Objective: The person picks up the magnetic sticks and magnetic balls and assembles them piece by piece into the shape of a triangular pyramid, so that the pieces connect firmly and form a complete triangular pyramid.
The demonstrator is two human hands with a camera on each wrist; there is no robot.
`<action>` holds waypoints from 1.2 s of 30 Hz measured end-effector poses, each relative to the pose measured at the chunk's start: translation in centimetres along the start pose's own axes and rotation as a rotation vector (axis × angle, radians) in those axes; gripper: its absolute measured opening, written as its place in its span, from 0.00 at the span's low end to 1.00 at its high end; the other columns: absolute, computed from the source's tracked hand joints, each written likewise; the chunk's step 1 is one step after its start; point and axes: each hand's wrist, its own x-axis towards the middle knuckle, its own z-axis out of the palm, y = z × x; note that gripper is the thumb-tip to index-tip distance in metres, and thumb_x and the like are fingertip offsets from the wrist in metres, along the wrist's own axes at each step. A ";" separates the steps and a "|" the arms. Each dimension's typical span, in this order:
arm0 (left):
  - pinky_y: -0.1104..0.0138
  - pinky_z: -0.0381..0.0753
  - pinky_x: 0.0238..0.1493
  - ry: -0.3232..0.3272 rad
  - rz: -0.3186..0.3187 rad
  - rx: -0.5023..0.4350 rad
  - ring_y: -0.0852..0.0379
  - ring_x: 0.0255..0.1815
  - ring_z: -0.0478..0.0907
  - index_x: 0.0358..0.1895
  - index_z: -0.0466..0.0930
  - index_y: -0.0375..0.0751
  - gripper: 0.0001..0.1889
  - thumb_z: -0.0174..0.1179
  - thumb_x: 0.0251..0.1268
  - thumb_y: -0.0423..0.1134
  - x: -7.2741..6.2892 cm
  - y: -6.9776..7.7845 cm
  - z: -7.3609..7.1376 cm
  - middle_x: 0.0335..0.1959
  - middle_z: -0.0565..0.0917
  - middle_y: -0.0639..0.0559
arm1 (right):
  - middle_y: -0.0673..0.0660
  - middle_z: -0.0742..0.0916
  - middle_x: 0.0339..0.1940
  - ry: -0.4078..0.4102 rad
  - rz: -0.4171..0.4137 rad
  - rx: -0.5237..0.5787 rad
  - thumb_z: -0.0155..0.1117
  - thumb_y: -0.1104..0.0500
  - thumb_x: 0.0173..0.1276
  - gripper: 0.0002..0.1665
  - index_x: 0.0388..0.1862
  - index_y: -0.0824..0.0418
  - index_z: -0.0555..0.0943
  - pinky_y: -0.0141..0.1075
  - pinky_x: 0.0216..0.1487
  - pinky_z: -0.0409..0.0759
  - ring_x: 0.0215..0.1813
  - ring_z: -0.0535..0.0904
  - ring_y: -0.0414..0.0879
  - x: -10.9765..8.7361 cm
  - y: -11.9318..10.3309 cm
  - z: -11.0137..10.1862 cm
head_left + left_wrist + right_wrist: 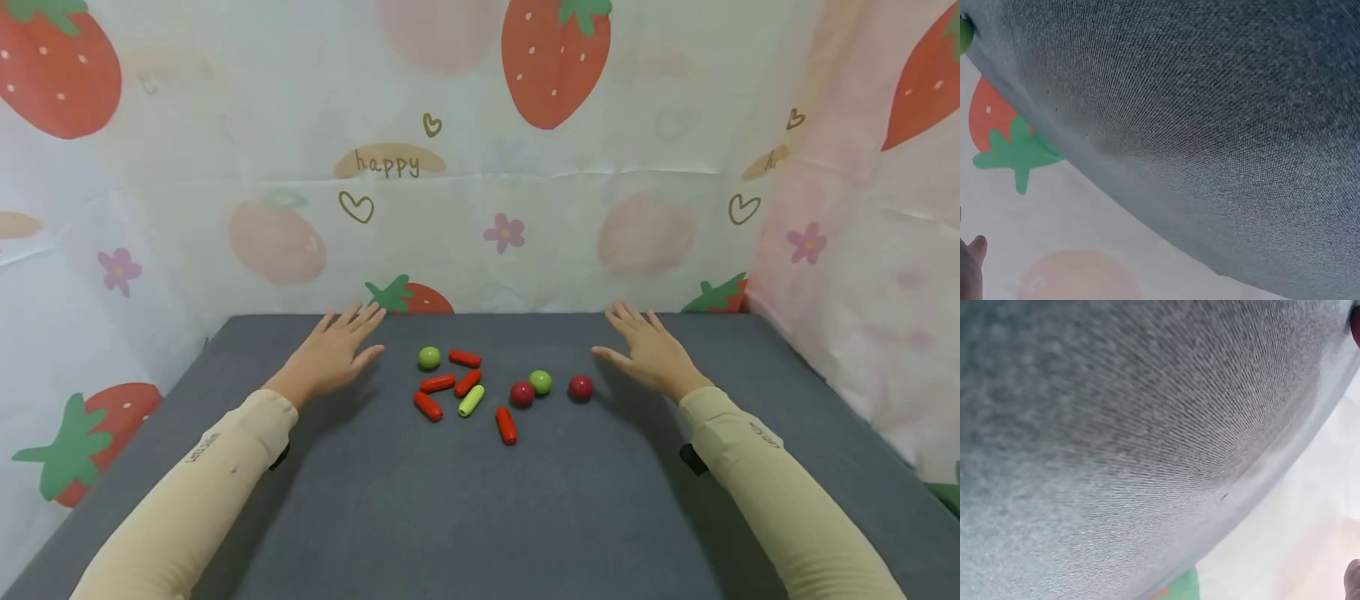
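In the head view both hands are held out over the grey table with fingers spread. My left hand (332, 352) is left of a green ball (429, 358) and holds nothing. Across from it, my right hand (651, 352) is also bare, nearest to a dark red ball (581, 387). Between them lie several short red sticks, among them one red stick (506, 426) at the front, and a yellow-green stick (471, 401). Another green ball (540, 382) sits beside a second red ball (522, 394). Only a fingertip (979, 247) shows in the left wrist view.
The grey table (450, 517) ends at a white cloth backdrop (465, 208) printed with strawberries, hearts and flowers. Cloth also hangs along the left and right sides. A dark band (693, 459) shows under the right sleeve.
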 end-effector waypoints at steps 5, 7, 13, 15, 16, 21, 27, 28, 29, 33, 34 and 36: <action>0.39 0.38 0.79 -0.006 0.036 0.003 0.38 0.82 0.43 0.81 0.47 0.44 0.35 0.46 0.79 0.52 -0.3 0.4 -0.1 0.82 0.50 0.42 | 0.67 0.52 0.82 -0.009 -0.004 -0.015 0.55 0.40 0.75 0.48 0.80 0.67 0.50 0.59 0.81 0.38 0.83 0.44 0.62 -0.3 -0.2 0.0; 0.39 0.38 0.79 -0.006 0.045 0.001 0.38 0.82 0.43 0.81 0.47 0.44 0.35 0.47 0.78 0.52 -0.4 0.6 -0.1 0.82 0.50 0.42 | 0.68 0.52 0.82 -0.011 -0.010 -0.016 0.55 0.41 0.75 0.49 0.80 0.67 0.50 0.60 0.81 0.38 0.83 0.44 0.62 -0.4 -0.2 -0.1; 0.39 0.41 0.79 0.011 0.061 0.004 0.38 0.82 0.44 0.80 0.49 0.43 0.35 0.48 0.78 0.51 -0.3 0.9 0.0 0.82 0.51 0.42 | 0.68 0.53 0.82 -0.013 -0.032 -0.015 0.55 0.40 0.75 0.49 0.80 0.67 0.51 0.60 0.81 0.39 0.83 0.45 0.62 -0.8 -0.6 -0.2; 0.39 0.42 0.79 0.014 0.067 0.001 0.38 0.82 0.45 0.80 0.49 0.42 0.35 0.48 0.78 0.51 -0.4 1.1 0.0 0.81 0.52 0.42 | 0.68 0.54 0.82 -0.016 -0.039 -0.017 0.56 0.40 0.74 0.48 0.80 0.67 0.52 0.59 0.81 0.39 0.83 0.45 0.62 -0.9 -0.8 -0.1; 0.39 0.42 0.79 0.015 0.070 -0.005 0.38 0.82 0.45 0.80 0.50 0.42 0.35 0.49 0.78 0.51 -0.4 1.1 0.1 0.81 0.52 0.42 | 0.67 0.54 0.82 -0.018 -0.041 -0.020 0.56 0.41 0.74 0.48 0.80 0.66 0.52 0.59 0.81 0.39 0.83 0.46 0.62 -1.0 -0.9 -0.1; 0.39 0.43 0.79 0.024 0.087 -0.006 0.38 0.82 0.46 0.80 0.50 0.43 0.35 0.49 0.78 0.50 -0.5 1.5 0.3 0.81 0.52 0.42 | 0.67 0.55 0.82 -0.006 -0.070 -0.034 0.57 0.42 0.74 0.47 0.79 0.67 0.53 0.60 0.81 0.42 0.83 0.47 0.62 -1.3 -1.4 0.2; 0.39 0.44 0.79 0.029 0.100 0.004 0.38 0.82 0.46 0.80 0.50 0.44 0.35 0.49 0.78 0.50 -0.6 1.8 0.1 0.81 0.52 0.43 | 0.66 0.55 0.82 -0.006 -0.090 -0.047 0.57 0.40 0.74 0.48 0.80 0.66 0.53 0.60 0.81 0.43 0.83 0.48 0.61 -1.4 -1.6 0.3; 0.39 0.45 0.79 0.029 0.103 0.006 0.38 0.82 0.47 0.80 0.50 0.44 0.34 0.49 0.78 0.50 -0.7 1.9 0.0 0.81 0.52 0.43 | 0.66 0.55 0.82 -0.010 -0.090 -0.049 0.57 0.40 0.74 0.49 0.80 0.66 0.53 0.59 0.81 0.42 0.83 0.48 0.61 -1.4 -1.6 0.4; 0.39 0.45 0.79 0.028 0.104 0.009 0.38 0.82 0.47 0.80 0.50 0.43 0.34 0.48 0.78 0.51 -0.7 1.9 0.1 0.81 0.53 0.43 | 0.66 0.54 0.82 -0.014 -0.091 -0.049 0.57 0.40 0.73 0.49 0.80 0.66 0.53 0.59 0.81 0.42 0.83 0.48 0.61 -1.5 -1.7 0.4; 0.40 0.47 0.79 0.030 0.116 0.015 0.38 0.82 0.48 0.80 0.52 0.43 0.34 0.49 0.77 0.51 -0.8 2.1 0.1 0.81 0.54 0.43 | 0.66 0.55 0.82 -0.024 -0.100 -0.052 0.58 0.40 0.73 0.49 0.80 0.66 0.53 0.59 0.81 0.42 0.83 0.48 0.61 -1.7 -2.1 0.3; 0.40 0.47 0.79 0.026 0.119 0.017 0.39 0.82 0.48 0.80 0.52 0.43 0.35 0.49 0.77 0.51 -0.8 2.2 0.2 0.81 0.53 0.43 | 0.66 0.55 0.82 -0.026 -0.103 -0.056 0.58 0.40 0.73 0.49 0.80 0.66 0.53 0.59 0.81 0.43 0.83 0.48 0.61 -1.7 -2.1 0.4; 0.40 0.46 0.79 0.021 0.128 0.016 0.39 0.82 0.47 0.80 0.52 0.43 0.35 0.48 0.77 0.53 -0.8 2.3 0.3 0.81 0.53 0.43 | 0.66 0.55 0.82 -0.026 -0.111 -0.063 0.58 0.40 0.73 0.49 0.80 0.66 0.54 0.59 0.81 0.43 0.83 0.49 0.61 -1.8 -2.2 0.5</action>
